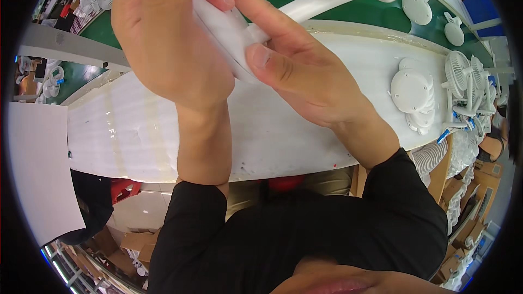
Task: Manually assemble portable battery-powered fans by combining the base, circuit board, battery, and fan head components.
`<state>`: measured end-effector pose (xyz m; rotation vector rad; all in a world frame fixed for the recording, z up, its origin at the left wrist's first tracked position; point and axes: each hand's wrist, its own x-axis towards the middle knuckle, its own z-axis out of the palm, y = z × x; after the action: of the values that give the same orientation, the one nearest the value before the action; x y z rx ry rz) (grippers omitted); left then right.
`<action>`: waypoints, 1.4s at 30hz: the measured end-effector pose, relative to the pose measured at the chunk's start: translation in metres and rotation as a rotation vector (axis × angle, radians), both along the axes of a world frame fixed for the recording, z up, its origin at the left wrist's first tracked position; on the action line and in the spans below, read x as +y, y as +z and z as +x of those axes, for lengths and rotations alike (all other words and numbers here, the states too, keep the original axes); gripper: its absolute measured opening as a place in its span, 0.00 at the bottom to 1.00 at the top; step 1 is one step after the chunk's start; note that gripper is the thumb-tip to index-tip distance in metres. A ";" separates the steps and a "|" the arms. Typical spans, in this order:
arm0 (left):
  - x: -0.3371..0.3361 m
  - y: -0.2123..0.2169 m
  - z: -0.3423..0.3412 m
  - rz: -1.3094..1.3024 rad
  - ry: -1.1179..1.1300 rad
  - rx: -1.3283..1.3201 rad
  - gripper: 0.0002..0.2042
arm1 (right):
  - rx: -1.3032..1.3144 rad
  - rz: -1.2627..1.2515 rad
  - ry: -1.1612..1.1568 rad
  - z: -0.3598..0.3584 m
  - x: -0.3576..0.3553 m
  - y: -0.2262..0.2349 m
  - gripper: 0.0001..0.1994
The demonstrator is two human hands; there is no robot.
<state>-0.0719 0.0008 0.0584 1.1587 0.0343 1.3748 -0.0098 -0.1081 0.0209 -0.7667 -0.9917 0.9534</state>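
Observation:
Both of my hands are raised over the white-covered worktop, around a white round fan base [226,35] with a short stem stub. My right hand [313,71] grips it from the right, its thumb on the near side by the stub and its index finger stretched along the top. Pressed against the left side of the base is my left hand [171,38], blurred by motion. A fingertip rests on the upper edge of the base, while most of the left fingers are hidden or cut off at the top.
Beyond my hands, a white fan [332,2] lies on the green table [327,13]. Several round white bases [412,92] are stacked at the right of the padded worktop [283,141]. Assembled small fans [460,76] crowd the right edge. A grey metal bar [73,46] crosses at left.

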 end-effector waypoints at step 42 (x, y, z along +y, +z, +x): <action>-0.019 0.026 -0.023 0.114 -0.034 0.162 0.21 | 0.171 0.112 0.139 -0.007 0.019 0.000 0.43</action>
<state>-0.0948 -0.0186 0.0843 1.3584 0.0518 1.2633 -0.0165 -0.0888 0.0205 -0.5185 -0.9487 1.0559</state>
